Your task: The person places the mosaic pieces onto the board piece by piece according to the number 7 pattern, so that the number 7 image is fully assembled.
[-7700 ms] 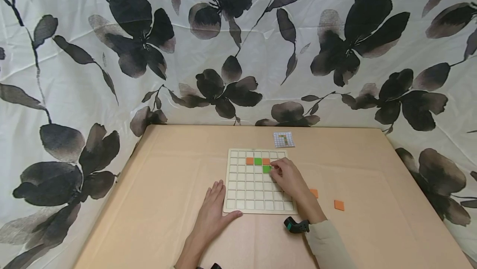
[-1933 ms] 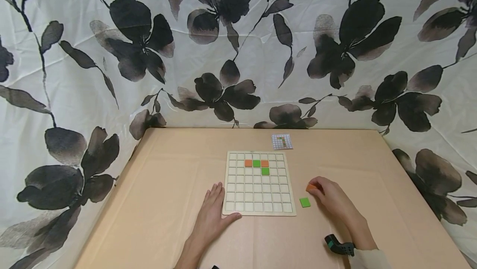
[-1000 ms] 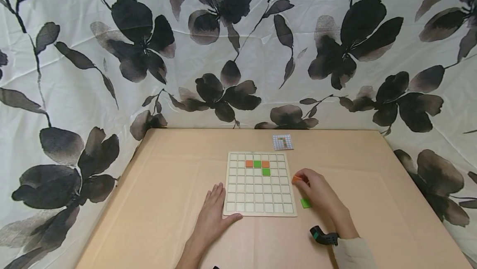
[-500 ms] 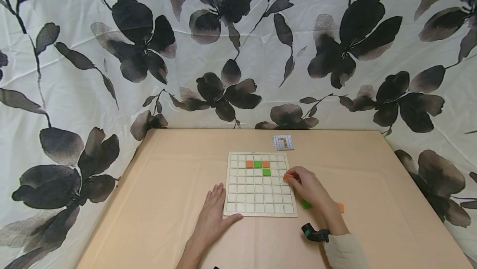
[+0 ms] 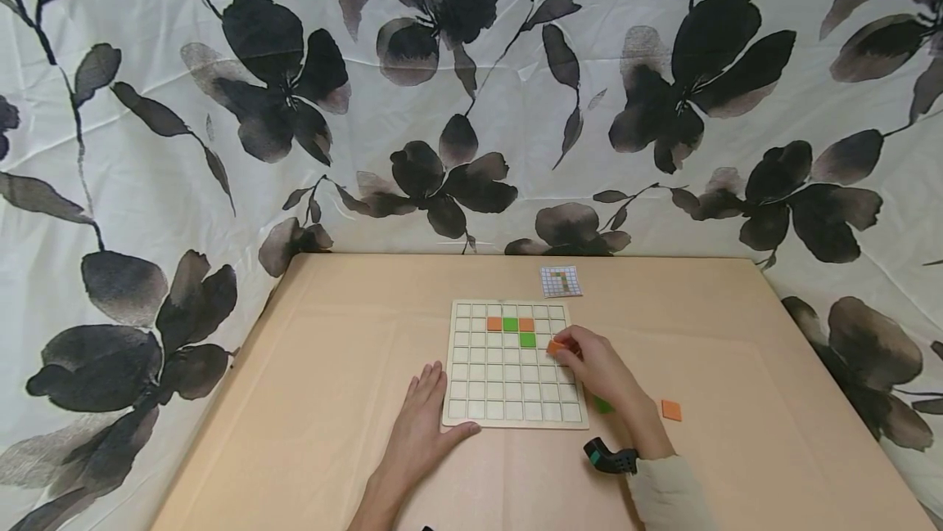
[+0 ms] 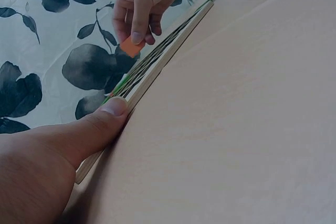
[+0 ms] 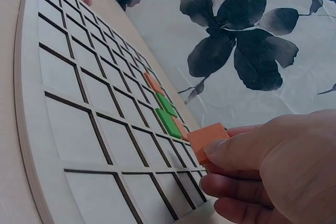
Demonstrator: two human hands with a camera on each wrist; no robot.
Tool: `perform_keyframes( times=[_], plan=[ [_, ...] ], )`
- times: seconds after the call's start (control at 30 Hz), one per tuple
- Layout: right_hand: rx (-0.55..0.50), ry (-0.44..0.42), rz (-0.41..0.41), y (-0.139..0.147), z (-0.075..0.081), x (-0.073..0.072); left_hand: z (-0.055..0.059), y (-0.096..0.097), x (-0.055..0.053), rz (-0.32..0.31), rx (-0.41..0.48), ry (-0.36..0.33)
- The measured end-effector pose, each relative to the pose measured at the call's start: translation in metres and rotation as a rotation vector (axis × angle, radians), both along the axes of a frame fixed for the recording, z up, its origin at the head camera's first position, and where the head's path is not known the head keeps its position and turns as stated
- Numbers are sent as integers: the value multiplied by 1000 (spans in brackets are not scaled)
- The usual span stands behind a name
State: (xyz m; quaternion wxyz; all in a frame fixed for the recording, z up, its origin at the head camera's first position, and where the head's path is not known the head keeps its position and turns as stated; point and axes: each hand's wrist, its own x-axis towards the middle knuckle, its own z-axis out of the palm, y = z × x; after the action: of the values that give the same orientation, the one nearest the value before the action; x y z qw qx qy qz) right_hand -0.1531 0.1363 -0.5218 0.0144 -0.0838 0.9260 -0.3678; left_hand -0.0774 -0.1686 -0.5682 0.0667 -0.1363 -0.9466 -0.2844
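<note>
Orange tile (image 7: 206,139) pinched in right hand (image 5: 595,363), left hand (image 5: 421,412) touching grid board (image 5: 489,392)

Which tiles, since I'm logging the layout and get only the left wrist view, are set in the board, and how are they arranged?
Observer: Four on the board: a left orange tile, an upper green tile and a right orange tile in a row, plus a lower green tile one cell nearer the person than the right orange tile.
Operator: I can't see the left hand's fingers. Where are they?
Observer: They lie alongside the board's left edge.
Operator: Anything beyond the board's far edge?
Observer: Yes, a small printed card lies on the table past it.
</note>
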Motion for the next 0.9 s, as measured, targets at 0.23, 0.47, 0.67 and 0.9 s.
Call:
perform_keyframes(
  times=[0.23, 0.47, 0.67, 0.9],
  plan=[
    [-4, 7, 26, -7, -3, -1, 1, 0, 0, 1, 4, -11],
    [-11, -10, 32, -15, -4, -2, 0, 0, 0, -1, -1, 8],
    [-1, -10, 29, -20, -7, -2, 1, 1, 1, 1, -4, 35],
    [8, 3, 21, -24, -11, -3, 3, 0, 1, 3, 8, 15]
  ],
)
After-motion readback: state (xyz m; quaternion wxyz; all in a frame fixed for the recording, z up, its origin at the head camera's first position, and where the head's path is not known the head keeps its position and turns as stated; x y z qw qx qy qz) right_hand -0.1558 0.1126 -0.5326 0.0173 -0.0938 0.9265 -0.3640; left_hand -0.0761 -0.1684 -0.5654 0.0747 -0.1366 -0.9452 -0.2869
